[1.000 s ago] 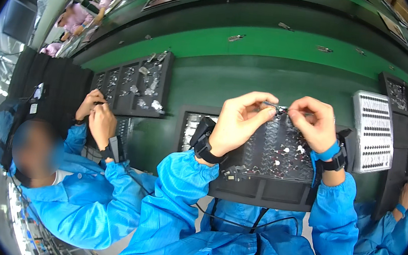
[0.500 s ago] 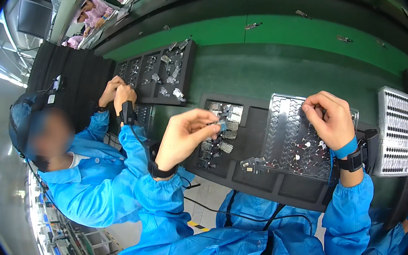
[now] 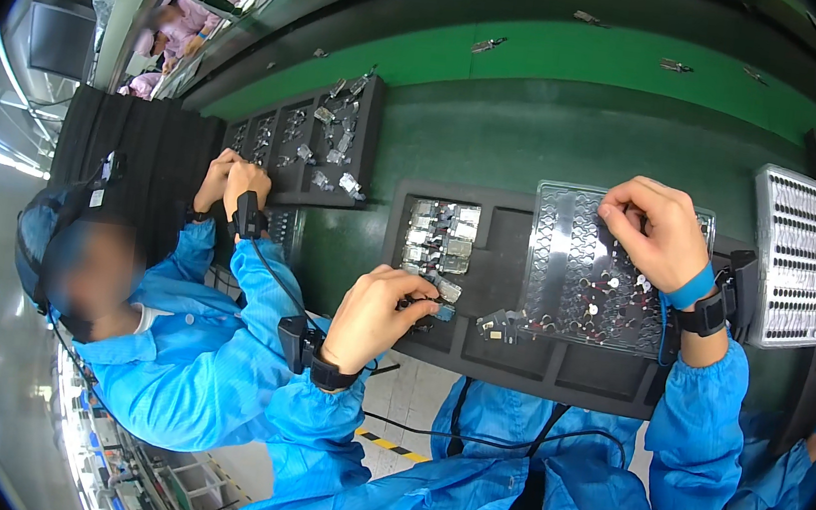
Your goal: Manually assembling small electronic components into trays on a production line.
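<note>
- At the near left corner of the black compartment tray [image 3: 506,256], the left hand [image 3: 371,316]: its grip is pinched, thumb against fingers, upon a small bluish part [image 3: 444,312], which juts rightward from the fingertips.
- Just beyond the small bluish part, metallic modules [image 3: 441,244], set in a column along the left compartment; the nearest visible one lies askew.
- Over the clear ridged tray [image 3: 550,261], the right hand [image 3: 659,238]: fingers curled inward; from where I stand, I cannot tell whether its grip holds anything.
- Nearer the person, small white discs [image 3: 612,282] with dark and reddish leads, scattered in the clear ridged tray, which itself rests upon the black compartment tray.
- Between the two hands, dark flat pieces [image 3: 501,326], beside the clear ridged tray's near left corner.
- Farther right, a white tray [image 3: 794,282] with rows of black dots, on the green worktop [image 3: 501,145].
- Farther left, a co-worker's hands [image 3: 240,181], brought together near a second black tray [image 3: 367,145] of metallic pieces.
- Across the far side, a bright green strip [image 3: 571,62] bearing small metallic parts [image 3: 487,44], spaced well apart.
</note>
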Available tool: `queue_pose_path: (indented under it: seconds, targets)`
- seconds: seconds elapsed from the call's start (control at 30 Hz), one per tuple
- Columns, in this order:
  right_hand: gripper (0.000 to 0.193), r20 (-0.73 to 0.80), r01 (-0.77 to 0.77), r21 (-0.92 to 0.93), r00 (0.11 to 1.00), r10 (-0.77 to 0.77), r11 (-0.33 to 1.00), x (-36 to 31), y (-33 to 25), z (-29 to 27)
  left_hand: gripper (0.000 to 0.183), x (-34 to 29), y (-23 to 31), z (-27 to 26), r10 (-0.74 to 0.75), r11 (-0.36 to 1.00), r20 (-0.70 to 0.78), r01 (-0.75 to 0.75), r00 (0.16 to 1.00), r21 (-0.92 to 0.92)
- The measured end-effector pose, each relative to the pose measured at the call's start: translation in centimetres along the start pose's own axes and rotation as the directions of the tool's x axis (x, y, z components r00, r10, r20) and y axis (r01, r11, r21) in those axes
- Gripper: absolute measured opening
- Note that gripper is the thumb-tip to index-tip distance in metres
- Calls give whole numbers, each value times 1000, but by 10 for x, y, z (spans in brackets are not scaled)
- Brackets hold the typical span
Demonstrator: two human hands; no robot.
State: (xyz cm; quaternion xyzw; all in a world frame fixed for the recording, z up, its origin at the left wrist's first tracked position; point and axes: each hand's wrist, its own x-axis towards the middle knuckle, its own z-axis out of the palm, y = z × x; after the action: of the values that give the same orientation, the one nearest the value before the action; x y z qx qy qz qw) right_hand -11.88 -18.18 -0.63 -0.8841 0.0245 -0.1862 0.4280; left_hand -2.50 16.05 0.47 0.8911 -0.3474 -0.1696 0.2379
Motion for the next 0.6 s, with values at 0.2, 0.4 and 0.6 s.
queue_pose_path:
  seconds: [0.2, 0.4, 0.6]
  targets:
    - [10, 2, -20, 25, 1000, 20, 999, -4, -2, -2, 22, 10, 12, -12, 1, 994, -147, 15, 989, 104]
    - [10, 2, -19, 11, 1000, 19, 1000, -5, 0, -6, 26, 158, 12, -34, 120, 972, -340, -180, 933, -149]
    - [11, 23, -56, 74, 998, 54, 996, 1, -2, -18, 33, 312, -33, -14, 364, 909, -501, -183, 786, 373]
